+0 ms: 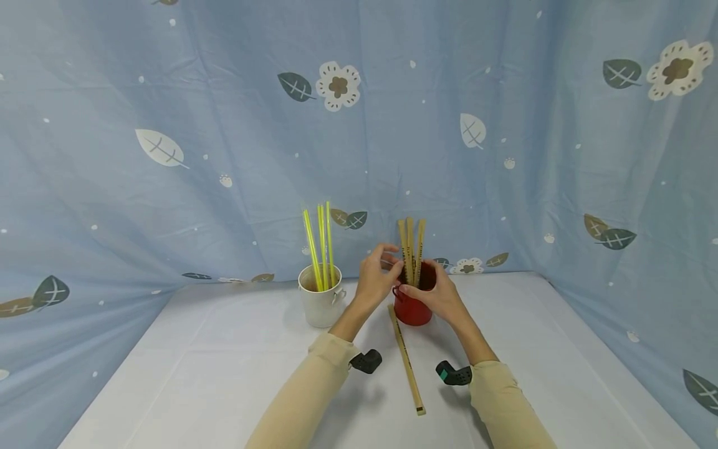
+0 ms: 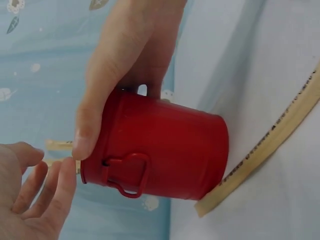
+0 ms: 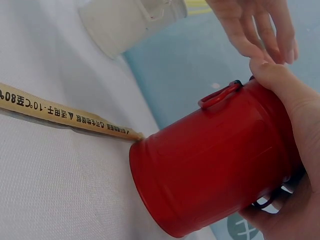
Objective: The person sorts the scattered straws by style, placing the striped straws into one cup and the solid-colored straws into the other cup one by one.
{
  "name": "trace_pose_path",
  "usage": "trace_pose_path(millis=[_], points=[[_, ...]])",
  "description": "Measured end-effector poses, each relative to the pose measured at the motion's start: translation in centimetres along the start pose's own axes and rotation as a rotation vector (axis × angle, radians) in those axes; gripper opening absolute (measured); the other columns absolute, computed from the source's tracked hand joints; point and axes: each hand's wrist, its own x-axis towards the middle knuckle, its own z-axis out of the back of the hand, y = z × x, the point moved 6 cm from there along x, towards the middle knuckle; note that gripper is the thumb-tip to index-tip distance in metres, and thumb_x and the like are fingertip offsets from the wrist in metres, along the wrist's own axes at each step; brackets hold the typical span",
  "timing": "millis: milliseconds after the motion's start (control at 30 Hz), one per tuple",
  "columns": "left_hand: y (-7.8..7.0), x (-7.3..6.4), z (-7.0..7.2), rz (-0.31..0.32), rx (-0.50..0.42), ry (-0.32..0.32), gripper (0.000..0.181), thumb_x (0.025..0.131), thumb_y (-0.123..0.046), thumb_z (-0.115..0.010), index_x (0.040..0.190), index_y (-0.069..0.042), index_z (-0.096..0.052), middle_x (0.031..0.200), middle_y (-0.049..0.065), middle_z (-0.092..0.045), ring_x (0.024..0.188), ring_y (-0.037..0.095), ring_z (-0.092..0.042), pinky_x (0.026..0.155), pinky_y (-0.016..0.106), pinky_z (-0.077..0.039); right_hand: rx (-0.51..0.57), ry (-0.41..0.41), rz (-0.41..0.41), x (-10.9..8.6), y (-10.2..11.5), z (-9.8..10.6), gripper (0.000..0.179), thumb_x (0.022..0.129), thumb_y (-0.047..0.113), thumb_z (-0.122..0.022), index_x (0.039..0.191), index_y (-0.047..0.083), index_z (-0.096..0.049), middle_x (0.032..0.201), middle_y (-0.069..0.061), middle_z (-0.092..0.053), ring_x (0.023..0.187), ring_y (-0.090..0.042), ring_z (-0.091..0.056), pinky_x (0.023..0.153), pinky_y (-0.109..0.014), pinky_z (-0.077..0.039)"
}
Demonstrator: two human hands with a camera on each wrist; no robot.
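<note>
A small red metal bucket (image 1: 413,310) with looped side handles stands on the white cloth, holding several straws in brown paper wrappers (image 1: 411,249) upright. My right hand (image 1: 442,298) grips the bucket at its rim, thumb along the near side and the other fingers round the far side. Beside the wrapped straws is my left hand (image 1: 377,277), thumb and fingers parted and loosely bent, fingertips close to the rim. Another wrapped straw (image 1: 407,365), printed with black characters, lies on the cloth, its far end right by the bucket's base (image 3: 137,160).
To the left stands a white metal bucket (image 1: 320,310) with several bright yellow-green straws (image 1: 323,246) leaning in it. A blue curtain (image 1: 252,156) with leaves and flowers hangs behind the white tablecloth (image 1: 213,368). Black wrist cameras (image 1: 367,362) sit at both sleeves.
</note>
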Motion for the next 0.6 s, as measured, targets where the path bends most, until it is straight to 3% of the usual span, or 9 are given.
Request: trace_pose_path(millis=[100, 233, 600], points=[[0.2, -0.5, 0.3, 0.002, 0.037, -0.001, 0.025, 0.092, -0.010, -0.067, 0.116, -0.010, -0.062, 0.094, 0.012, -0.070, 0.081, 0.023, -0.070, 0.060, 0.023, -0.057, 0.002, 0.000, 0.000, 0.0, 0.0, 0.0, 0.098, 0.080, 0.050, -0.077, 0.152, 0.009, -0.025, 0.142, -0.011, -0.048, 0.129, -0.031, -0.050, 0.104, -0.054, -0.045], [0.6, -1.0, 0.4, 0.017, 0.028, 0.013, 0.024, 0.093, -0.011, -0.067, 0.116, -0.011, -0.063, 0.094, 0.012, -0.069, 0.083, 0.023, -0.070, 0.058, 0.021, -0.056, 0.008, -0.001, -0.008, 0.0, 0.0, 0.0, 0.101, 0.079, 0.053, -0.077, 0.153, 0.010, -0.023, 0.143, -0.011, -0.047, 0.130, -0.031, -0.049, 0.105, -0.055, -0.045], [2.2, -2.8, 0.2, 0.054, -0.094, 0.043, 0.028, 0.093, -0.008, -0.066, 0.120, -0.002, -0.060, 0.096, 0.019, -0.068, 0.084, 0.036, -0.071, 0.061, 0.042, -0.061, 0.001, -0.003, -0.006, -0.1, 0.0, 0.0, 0.099, 0.080, 0.051, -0.078, 0.152, 0.010, -0.024, 0.143, -0.012, -0.047, 0.130, -0.032, -0.049, 0.105, -0.055, -0.045]])
